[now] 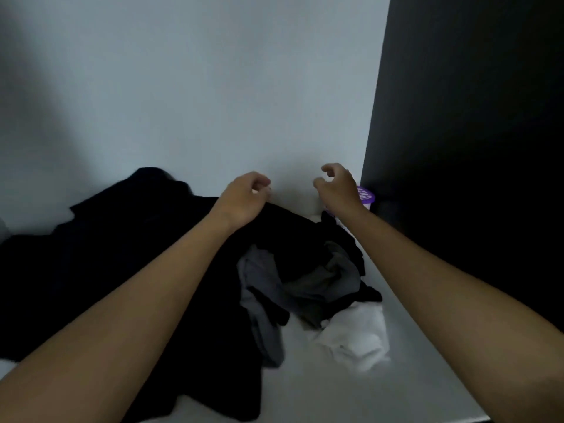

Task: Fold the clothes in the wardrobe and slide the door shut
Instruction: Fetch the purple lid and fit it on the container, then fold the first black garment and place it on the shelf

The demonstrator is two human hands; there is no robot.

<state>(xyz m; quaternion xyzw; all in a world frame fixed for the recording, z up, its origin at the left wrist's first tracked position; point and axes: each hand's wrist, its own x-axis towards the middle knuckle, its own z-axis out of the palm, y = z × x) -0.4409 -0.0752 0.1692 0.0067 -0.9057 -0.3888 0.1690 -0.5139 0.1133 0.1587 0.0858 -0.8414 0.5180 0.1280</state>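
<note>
A plain pale back wall (pixel 198 87) filled most of the wardrobe interior. A tall dark panel (pixel 473 117) stood along the right edge of the shelf; whether it was the sliding door or a side wall could not be told.

A smooth white shelf (pixel 351 389) carried the clothes, all of them unfolded. A large heap of crumpled black garments (pixel 106 254) covered the left half of the shelf, from the back edge to the front edge. Touching its right side, around the middle of the shelf, lay a smaller tangle of grey cloth garments (pixel 329 276). A crumpled white cloth garment (pixel 360 334) lay against the front of the grey tangle, towards the front right of the shelf.

Two bare forearms reached in from the front edge. The left hand (pixel 244 196) hung over the back edge of the black heap, and the right hand (pixel 337 184) hung near the back right corner. The hands were apart, with fingers loosely curled, holding nothing.

A small round container with a purple patterned lid (pixel 364 195) sat in the back right corner, partly hidden behind the right hand.
</note>
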